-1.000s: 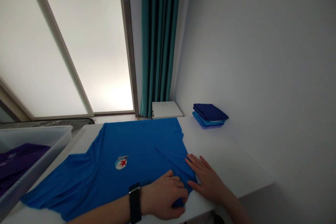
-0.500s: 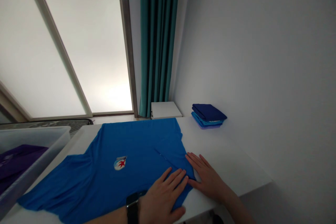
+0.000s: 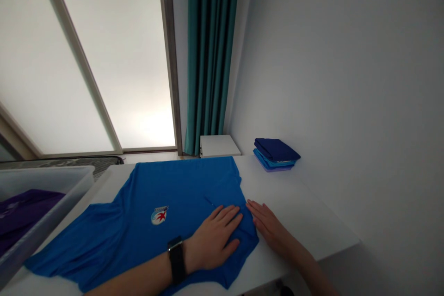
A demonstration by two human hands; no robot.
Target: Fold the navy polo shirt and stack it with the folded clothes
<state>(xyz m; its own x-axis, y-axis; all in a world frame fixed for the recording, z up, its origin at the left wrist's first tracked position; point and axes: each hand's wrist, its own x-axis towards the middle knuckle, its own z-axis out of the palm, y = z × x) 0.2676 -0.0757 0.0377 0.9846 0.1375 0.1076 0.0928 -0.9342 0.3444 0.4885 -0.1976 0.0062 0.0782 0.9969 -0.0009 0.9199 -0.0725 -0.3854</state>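
Note:
A blue T-shirt (image 3: 173, 185) with a red and white logo lies spread on the white table (image 3: 298, 212), one sleeve stretching to the lower left. My left hand (image 3: 217, 236), with a black watch on its wrist, rests flat on the shirt's right part, fingers apart. Just to its right, my right hand (image 3: 268, 224) lies against the shirt's right edge with its fingers extended, the palm over the table.
A stack of folded clothes (image 3: 276, 150), dark blue on top, sits near the wall. At the left stands a translucent bin (image 3: 78, 185) with purple cloth (image 3: 29, 212) inside. A white box (image 3: 219, 145) is beyond the table's far edge.
My left hand has moved up and slightly left over the shirt. The fabric near the lower right now spreads flatter. My right hand has shifted slightly, its thumb no longer stretched out on the shirt.

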